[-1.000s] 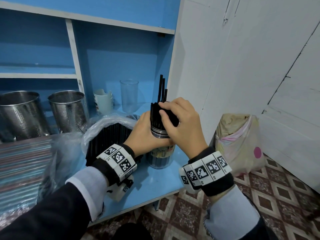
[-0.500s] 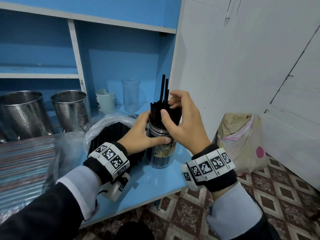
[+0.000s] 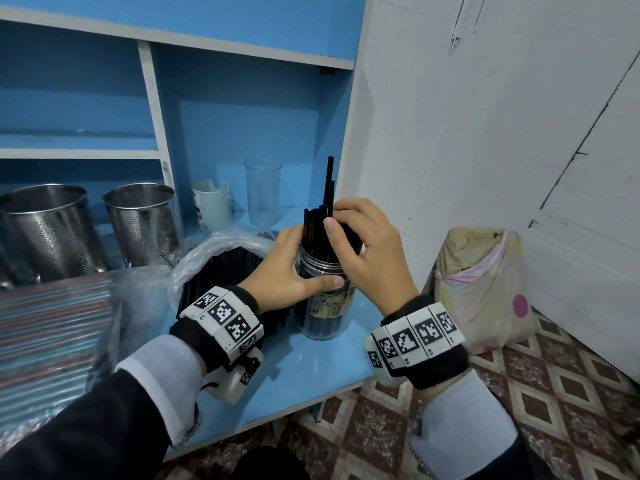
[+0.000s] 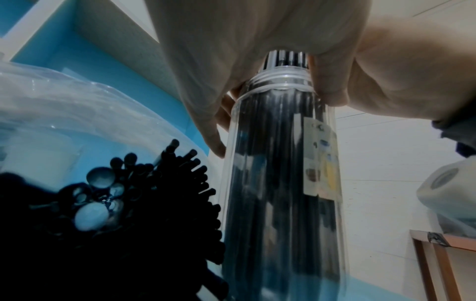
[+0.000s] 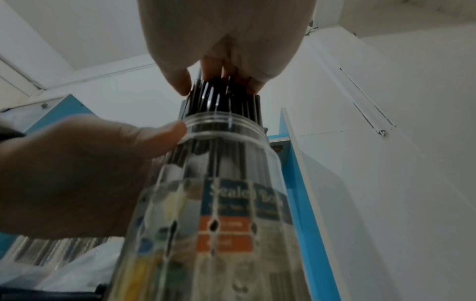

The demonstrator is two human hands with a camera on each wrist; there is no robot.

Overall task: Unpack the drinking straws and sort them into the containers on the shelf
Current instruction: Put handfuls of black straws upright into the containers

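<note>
Black straws (image 3: 313, 225) stood bunched in a clear labelled jar (image 3: 325, 315) at centre frame, on the blue shelf (image 3: 311, 372) near its front right edge. Two stuck up above the rest. Left hand (image 3: 287, 268) wrapped the jar's threaded neck, thumb across the front. Right hand (image 3: 367, 251) curled over the straw tops, thumb and fingers pinching the bunch. Opened plastic bag (image 3: 207, 254) of more black straws lay touching the jar's left side. Two perforated steel holders (image 3: 142, 223) stood left of centre, a clear cup (image 3: 262, 194) behind. White wall (image 3: 485, 133) close on the right.
</note>
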